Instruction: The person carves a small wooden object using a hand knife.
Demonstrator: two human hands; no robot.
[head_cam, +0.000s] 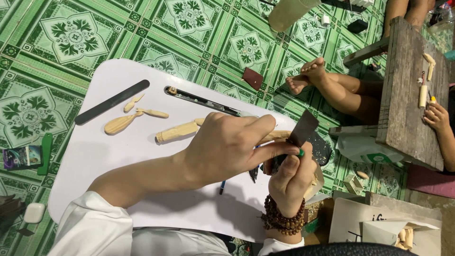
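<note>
Head view, one frame, looking down on a white surface [95, 156] set over a green patterned tile floor [57, 42].

Left hand [227, 147]: reaches across the surface, fingers [279, 150] curled and pinched onto the lower edge of a dark sandpaper piece [303, 128]. Closed on it.

Right hand [289, 178]: upright below the left, bead bracelet [283, 219] at the wrist, fingers wrapped narrowly round a small object hidden under them; what it is cannot be told. The thumb, green-nailed, presses against the sandpaper.

Position of the sandpaper: at the right edge of the surface, standing up from between both sets of fingers, upper corner free.

Handling judgement: sanding of this kind goes best with the abrasive held taut, short light strokes, and the worked piece braced firmly so it does not twist.

Other items on the surface: black nail-file strip [111, 102]; pale carved wooden pieces, including a teardrop shape [121, 124] and a cylinder [177, 132]; a long dark-handled tool [201, 100].

Nearby: another person's feet [305, 76] beside a wooden bench [407, 95], and that person's hand [437, 116] at its edge.
</note>
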